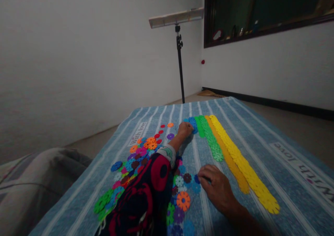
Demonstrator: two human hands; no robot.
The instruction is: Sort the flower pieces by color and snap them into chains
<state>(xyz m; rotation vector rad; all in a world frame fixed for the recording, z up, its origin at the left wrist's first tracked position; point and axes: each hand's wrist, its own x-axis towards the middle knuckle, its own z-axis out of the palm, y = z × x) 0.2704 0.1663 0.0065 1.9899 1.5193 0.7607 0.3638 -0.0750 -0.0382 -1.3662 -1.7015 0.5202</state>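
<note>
1. Reference: we set 12 o'clock as straight away from the wearer.
2. Blue row: we locate the short row of blue discs (192, 123) toward the far edge of the cloth, at 2 o'clock from the left hand (185, 130), right at its fingertips. Its overlapped discs appear to run from 11 toward 5 o'clock, like the rows alongside.
3. Nearer hand: the left. From the right hand (217, 188), the blue row lies well apart at 11 o'clock.
4. Hand states: we see the left fingers curled narrow; we cannot tell whether they grip a disc. The right thumb and forefinger stand close together at a dark blue disc (197, 179), at 10 o'clock from that hand; whether it is pinched, we cannot tell.
5. Adjacent rows: toward 3 to 4 o'clock from the blue row we find a light green row (200, 127), a longer green row (214, 148), an amber row (229, 161) and a yellow row (244, 166).
6. Loose discs (151, 144): mixed colours, on both sides of the left sleeve (159, 173).
7. Surface: blue striped cloth (263, 159) with printed lettering.
8. Room: a black stand (181, 65) at 12 o'clock, a window (273, 6) at 1, pale walls (91, 55).
</note>
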